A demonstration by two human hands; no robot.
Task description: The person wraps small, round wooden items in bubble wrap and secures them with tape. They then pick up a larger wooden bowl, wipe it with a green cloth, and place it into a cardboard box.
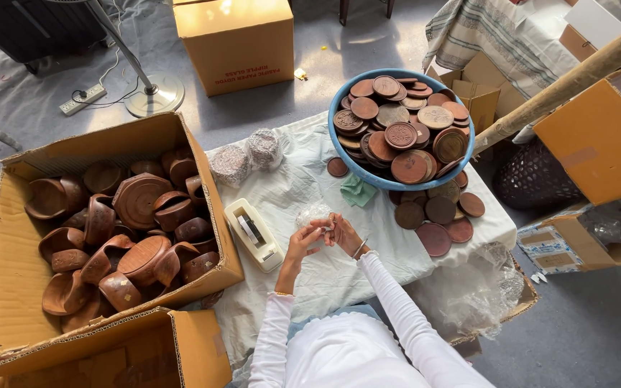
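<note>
Beside the tape dispenser (pixel 254 233), I see both hands (pixel 325 236) pinching clear wrap (pixel 313 213); two wrapped bundles (pixel 247 156) done, a blue bowl (pixel 339 144) of wooden discs (pixel 401 135) left.

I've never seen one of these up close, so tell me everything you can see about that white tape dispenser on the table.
The tape dispenser is a white, rounded oblong block that looks like plastic, with a dark roll set in a slot along its middle. It lies flat on the pale cloth, angled, between the cardboard box of wooden bowls and the person's left hand. Neither hand touches it; the box edge is close beside it.
</note>
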